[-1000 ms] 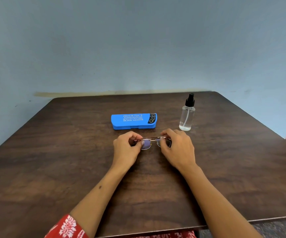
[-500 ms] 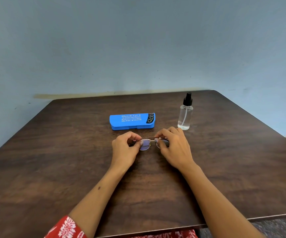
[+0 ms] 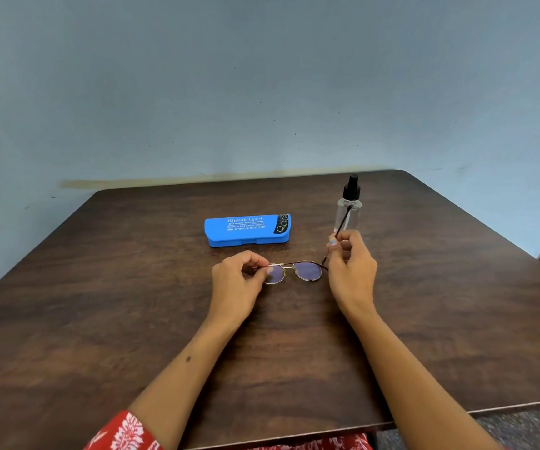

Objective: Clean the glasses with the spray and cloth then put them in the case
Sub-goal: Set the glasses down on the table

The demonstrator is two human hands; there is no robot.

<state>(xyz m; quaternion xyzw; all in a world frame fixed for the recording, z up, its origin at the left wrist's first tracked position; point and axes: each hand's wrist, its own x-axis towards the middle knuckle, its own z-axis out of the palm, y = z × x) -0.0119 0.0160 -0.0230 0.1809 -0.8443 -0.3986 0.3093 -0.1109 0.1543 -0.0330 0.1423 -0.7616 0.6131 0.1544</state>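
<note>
Thin metal-framed glasses (image 3: 307, 271) with round, bluish lenses are held just above the dark wooden table (image 3: 100, 319). My left hand (image 3: 236, 284) pinches the left end of the frame. My right hand (image 3: 351, 267) grips the right temple arm, which is swung out and points up and away. A closed blue glasses case (image 3: 247, 229) lies behind the glasses. A clear spray bottle (image 3: 348, 206) with a black nozzle stands upright behind my right hand. No cloth is visible.
The table's far edge meets a pale blue wall (image 3: 262, 92). Its right edge (image 3: 489, 222) and near edge (image 3: 457, 412) drop to the floor. My red patterned sleeve (image 3: 126, 430) shows at the bottom.
My right hand has moved right and up, swinging the right temple arm out from the folded frame. My left hand stays on the frame's left end.
</note>
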